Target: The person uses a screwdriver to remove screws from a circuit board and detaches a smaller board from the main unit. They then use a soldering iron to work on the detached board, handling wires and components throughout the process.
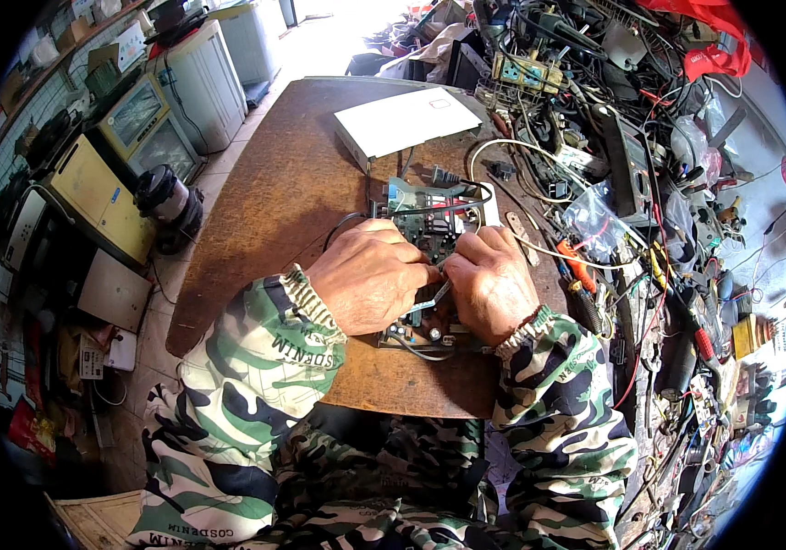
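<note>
Circuit board: flat on the wooden table, beneath and between both hands; middle largely covered by fingers, far and near ends in view.
Left hand: over the board from the left, back upward, fingers bent and bunched narrow, tips aimed at the board's middle. Cannot tell if closed on anything.
Right hand: over the board from the right, fingers curled inward, tips just beside those of the left hand. Any held item hidden; cannot tell.
Grey strip: bent, just below the fingertips. Cannot tell if held or only lying there.
Weight: judged light enough for one hand, perhaps unevenly balanced, with bulkier parts crowded at the far end.
Stiffness: probably rigid, with little give; likely to crack under twisting rather than bend.
Surface: likely firm to grip at a bare edge, rough or sharp underneath. Underside not visible.
Fragile spots: round components at the near end, red-and-white parts at the far end; probably weak at the legs under sideways pressure.
Ribbed black plug: just beyond the far end; probably tough, on a lead apt to drag.
Hold: best by opposite outer edges, palms clear of components; for small parts, light fingertip pinch only.
White cover: on the table beyond the board, apart from both hands.
</note>
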The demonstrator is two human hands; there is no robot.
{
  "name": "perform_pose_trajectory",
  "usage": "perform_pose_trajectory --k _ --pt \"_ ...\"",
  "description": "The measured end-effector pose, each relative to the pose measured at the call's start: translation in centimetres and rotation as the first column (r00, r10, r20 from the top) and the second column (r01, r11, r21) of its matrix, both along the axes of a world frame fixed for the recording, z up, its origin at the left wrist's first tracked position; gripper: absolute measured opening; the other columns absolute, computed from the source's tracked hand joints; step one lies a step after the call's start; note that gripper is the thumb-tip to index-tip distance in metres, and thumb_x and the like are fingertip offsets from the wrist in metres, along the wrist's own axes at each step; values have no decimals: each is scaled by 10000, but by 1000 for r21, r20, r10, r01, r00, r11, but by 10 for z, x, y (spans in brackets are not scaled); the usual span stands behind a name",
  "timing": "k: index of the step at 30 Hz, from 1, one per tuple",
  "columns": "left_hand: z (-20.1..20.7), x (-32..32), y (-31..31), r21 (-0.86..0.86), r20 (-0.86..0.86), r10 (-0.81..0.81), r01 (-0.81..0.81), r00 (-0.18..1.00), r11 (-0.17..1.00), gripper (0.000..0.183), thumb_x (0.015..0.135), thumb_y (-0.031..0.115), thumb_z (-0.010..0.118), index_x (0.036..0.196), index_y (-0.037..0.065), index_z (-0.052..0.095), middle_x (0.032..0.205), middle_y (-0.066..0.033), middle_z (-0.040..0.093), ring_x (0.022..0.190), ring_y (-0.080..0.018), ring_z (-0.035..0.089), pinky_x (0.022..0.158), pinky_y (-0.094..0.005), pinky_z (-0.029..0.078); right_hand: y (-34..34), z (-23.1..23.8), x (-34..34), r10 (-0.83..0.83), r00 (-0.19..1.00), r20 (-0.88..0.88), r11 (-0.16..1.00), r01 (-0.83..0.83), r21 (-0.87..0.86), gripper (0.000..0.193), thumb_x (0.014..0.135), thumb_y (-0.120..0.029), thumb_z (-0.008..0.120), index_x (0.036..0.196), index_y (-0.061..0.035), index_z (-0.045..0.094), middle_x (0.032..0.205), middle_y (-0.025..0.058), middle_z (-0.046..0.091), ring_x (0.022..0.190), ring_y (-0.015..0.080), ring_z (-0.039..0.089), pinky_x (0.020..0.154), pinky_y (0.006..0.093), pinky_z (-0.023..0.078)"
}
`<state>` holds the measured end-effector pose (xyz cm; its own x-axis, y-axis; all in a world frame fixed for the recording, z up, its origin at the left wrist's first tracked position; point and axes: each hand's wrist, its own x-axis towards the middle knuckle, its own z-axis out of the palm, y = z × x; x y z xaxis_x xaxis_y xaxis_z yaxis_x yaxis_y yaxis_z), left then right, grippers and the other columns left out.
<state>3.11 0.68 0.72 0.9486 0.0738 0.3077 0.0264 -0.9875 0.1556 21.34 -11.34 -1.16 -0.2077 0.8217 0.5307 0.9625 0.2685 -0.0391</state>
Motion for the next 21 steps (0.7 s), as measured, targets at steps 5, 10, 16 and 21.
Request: perform_pose_trajectory --k 5,10,16,21 --pt "-4 -8 4 14 -14 17 -17 1000 1000 201 787 149 675 937 118 803 906 -42 724 896 -263 668 864 -406 509 10 -2 -3 70 994 85 998 -70 -4 78 723 -146 656 718 -77 620 839 90 589 888 297 584 859 427 471" --pt "-5 5 2 25 26 -38 37 999 999 183 778 153 677 907 115 800 915 -43 727 889 -264 666 858 -411 507 3 4 1 31 985 167 999 -24 -42 87 754 -156 632 725 -74 628 841 93 590 897 293 587 859 420 476" --pt "-6 -6 4 12 25 6 -6 1000 1000 158 775 145 679 878 106 793 933 -52 732 895 -268 672 862 -420 508 9 0 -1 88 991 106 995 -83 -46 88 743 -153 643 745 -66 632 850 100 586 895 300 582 856 428 470" --pt "-6 -4 1 -3 13 -4 4 1000 1000 146 787 149 676 873 93 780 951 -63 736 899 -275 675 869 -425 509 2 -2 3 60 998 26 998 -59 -36 88 719 -132 651 747 -60 610 844 108 577 884 315 576 850 440 466"
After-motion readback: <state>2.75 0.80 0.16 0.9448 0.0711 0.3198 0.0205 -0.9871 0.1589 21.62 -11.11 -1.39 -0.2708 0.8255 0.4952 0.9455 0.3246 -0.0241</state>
